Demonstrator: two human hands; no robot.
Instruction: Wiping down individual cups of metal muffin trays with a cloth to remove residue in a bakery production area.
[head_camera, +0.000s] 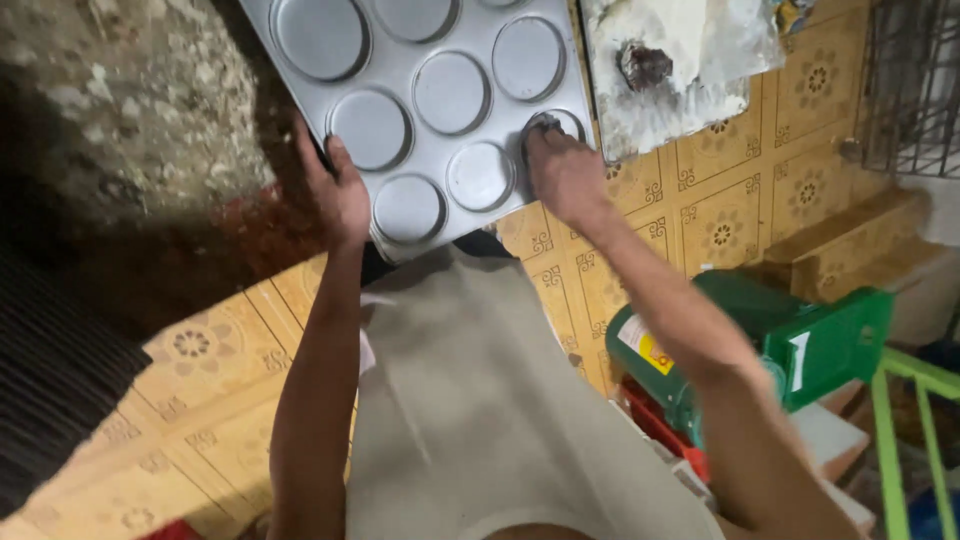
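A grey metal baking tray (455, 40) with several round shallow cups tilts in front of me at the top centre. My left hand (338, 190) grips its left edge, thumb on the face next to a cup. My right hand (562, 172) presses a dark scrubbing pad (541, 125) into the cup at the tray's lower right corner. The pad is mostly hidden under my fingers.
A wet, dirty board (680, 60) with a dark lump lies to the right of the tray. Yellow patterned floor tiles (720, 225) run below. A green machine (800, 340) stands at the right, a metal grille (915, 85) at top right, rough stone (120, 100) at left.
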